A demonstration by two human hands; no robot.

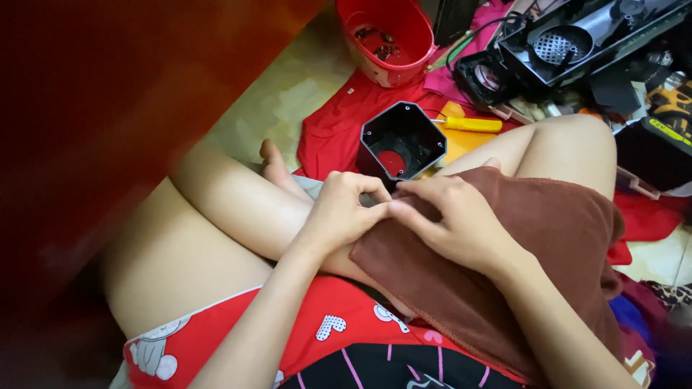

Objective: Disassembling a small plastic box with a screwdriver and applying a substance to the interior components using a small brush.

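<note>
Currently both hands meet over the lap, fingertips pinched together at the upper edge of a brown cloth (pixel 533 245) draped across the right thigh. Left hand (pixel 344 209) is curled narrow, thumb and forefinger closed on something small at the cloth's edge; the item itself is too small to make out. Right hand (pixel 450 220) lies flat-ish on the cloth, fingers bent, tips touching the left hand's tips at the same spot. Can't tell whether it grips the cloth or the small part.

Person sits cross-legged on the floor (pixel 288 101), one bare foot (pixel 275 164) showing just beyond the left hand.

Just past the hands: a black octagonal housing (pixel 402 140), open end up, red disc visible at the bottom. It stands on a red cloth (pixel 328 133). Beside it, a yellow-handled screwdriver (pixel 472 124) lies flat. Further out, a red bucket (pixel 386 36) with a few small dark bits inside. Upper right: a black disassembled appliance (pixel 577 39) with a round grille, cables and loose parts around it.
</note>
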